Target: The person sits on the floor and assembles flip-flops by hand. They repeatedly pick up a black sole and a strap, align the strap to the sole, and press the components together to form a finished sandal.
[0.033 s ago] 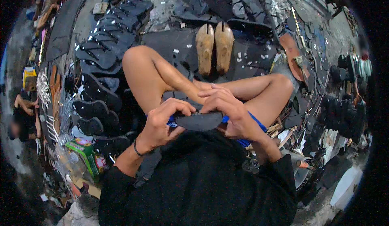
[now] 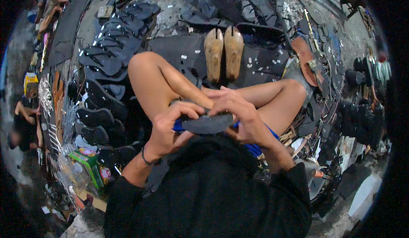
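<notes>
Down in the lap, both hands were closed on a dark sole piece [image 2: 207, 123], a flat, rounded slab of black material held level between the raised knees. The left hand [image 2: 168, 129] gripped its left end, fingers curled over the top edge and thumb underneath, a thin dark band showing at the wrist. The right hand [image 2: 240, 116] covered the right end, its fingers [image 2: 226, 103] bent down over the upper face and pressing on it. The piece sat just above a strip of blue shorts [image 2: 255, 148] and in front of the black sleeves and top of the person. Beyond the knees, on the floor [image 2: 170, 16], two pale wooden shoe lasts [image 2: 223, 52] lay side by side, touching, toes pointing away, on a dark sheet speckled with small white scraps. To the left a long curving row of black sandal soles [image 2: 106, 63] overlapped one another, running from the far side toward the near left. A green box [image 2: 87, 159] rested near the left elbow among clear wrapping. More dark soles and cut pieces lay at the far side, and a brown sole [image 2: 304, 56] lay to the right beside heaps of dark offcuts. At the far left edge another person sat, blurred.
</notes>
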A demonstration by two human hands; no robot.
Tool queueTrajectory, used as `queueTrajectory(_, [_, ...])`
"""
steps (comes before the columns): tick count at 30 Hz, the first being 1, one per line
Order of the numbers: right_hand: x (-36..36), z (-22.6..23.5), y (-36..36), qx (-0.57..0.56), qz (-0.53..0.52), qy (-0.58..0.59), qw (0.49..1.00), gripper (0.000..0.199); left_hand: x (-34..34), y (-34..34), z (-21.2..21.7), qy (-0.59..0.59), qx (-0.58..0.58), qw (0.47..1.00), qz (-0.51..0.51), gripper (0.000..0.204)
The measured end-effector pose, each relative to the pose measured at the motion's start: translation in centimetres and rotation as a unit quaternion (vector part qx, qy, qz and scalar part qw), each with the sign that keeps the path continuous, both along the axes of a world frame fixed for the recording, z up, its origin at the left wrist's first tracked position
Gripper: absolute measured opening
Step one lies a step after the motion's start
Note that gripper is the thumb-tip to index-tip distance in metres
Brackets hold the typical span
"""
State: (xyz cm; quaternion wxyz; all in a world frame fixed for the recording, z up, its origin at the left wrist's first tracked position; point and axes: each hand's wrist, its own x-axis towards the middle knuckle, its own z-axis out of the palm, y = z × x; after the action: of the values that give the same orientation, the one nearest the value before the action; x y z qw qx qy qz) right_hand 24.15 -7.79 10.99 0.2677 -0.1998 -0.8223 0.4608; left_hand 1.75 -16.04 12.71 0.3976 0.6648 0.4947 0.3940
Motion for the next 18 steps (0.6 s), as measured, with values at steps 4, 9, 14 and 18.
queueTrajectory(4, [-3.1,-5.6,6.1,-0.183,-0.162,0.147,0.959,0.065,1.9,2.0,2.4,-0.118,0.043,0.956,0.263,0.048])
queueTrajectory(9, [-2.1,-21.8,7.3,-0.024,-0.487,-0.288,0.824,0.084,2.2,-0.8,-3.5,-0.353,-0.343,0.849,0.192,0.04])
queueTrajectory(14, [0.7,-18.3,8.6,-0.323,-0.428,0.014,0.844,0.056,4.8,-1.1,-5.3,-0.421,-0.297,0.857,0.001,0.044])
queueTrajectory(18, [3.8,-7.9,1.2,-0.526,-0.308,0.19,0.769,0.049,3.4,0.2,-8.8,-0.527,-0.226,0.811,0.115,0.058])
